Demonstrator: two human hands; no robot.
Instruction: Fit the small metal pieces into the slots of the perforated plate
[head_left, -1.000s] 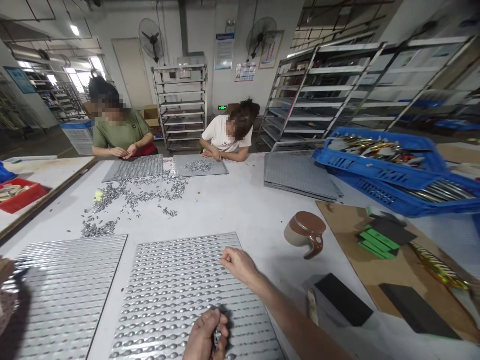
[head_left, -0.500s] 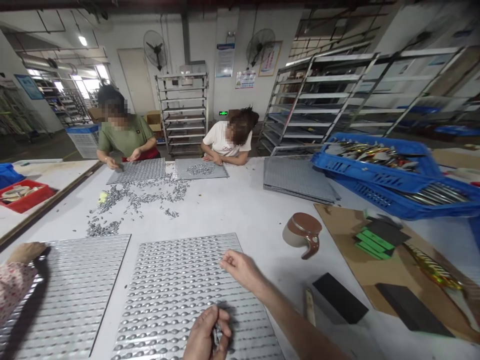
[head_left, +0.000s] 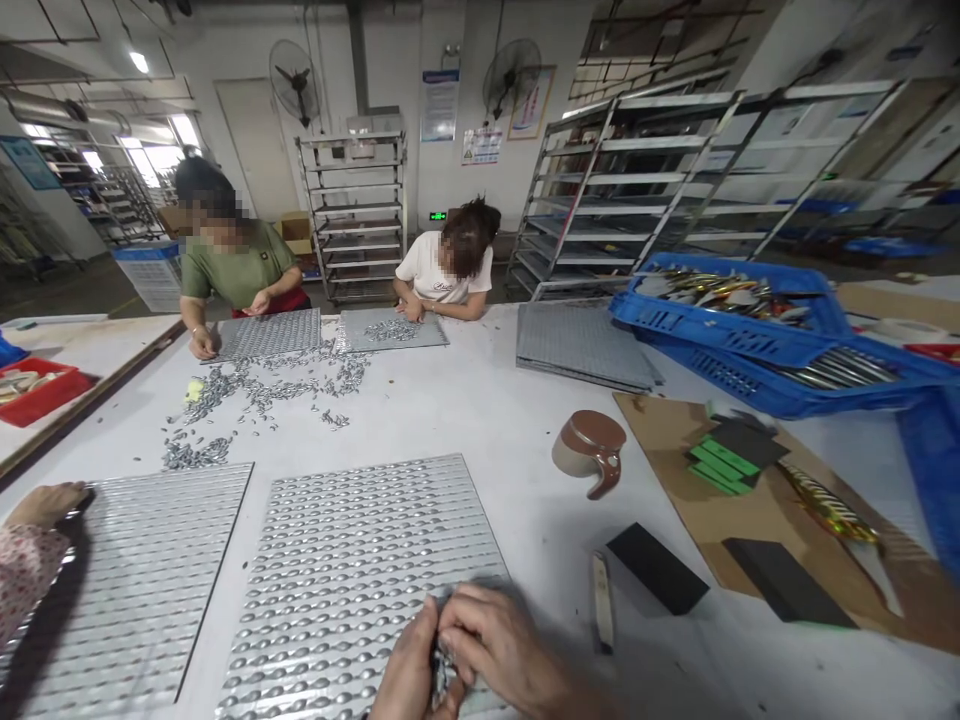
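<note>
My left hand (head_left: 405, 665) is cupped around several small grey metal oval pieces (head_left: 441, 672), which show between thumb and fingers. Over its opening sits my right hand (head_left: 491, 640), fingers bent and pinched at those pieces. Whether a piece is between its fingertips is hidden. Both hands are above the lower right part of a grooved grey board (head_left: 466, 510). Rows of similar shiny ovals (head_left: 319, 592) cover its left and middle, while its upper right strip looks flatter.
Another person's hand (head_left: 49, 503) rests at a second grooved board (head_left: 161, 570) on the left. Loose ovals (head_left: 196, 452) lie beyond it. Two people sit across the table. To the right are a brown scoop (head_left: 594, 440), a knife-like tool (head_left: 602, 600), black blocks (head_left: 658, 567) and blue crates (head_left: 731, 340).
My right hand has come back from the board's upper right to my left hand, and its fingers now meet the pieces there. My left hand stays in about the same place.
</note>
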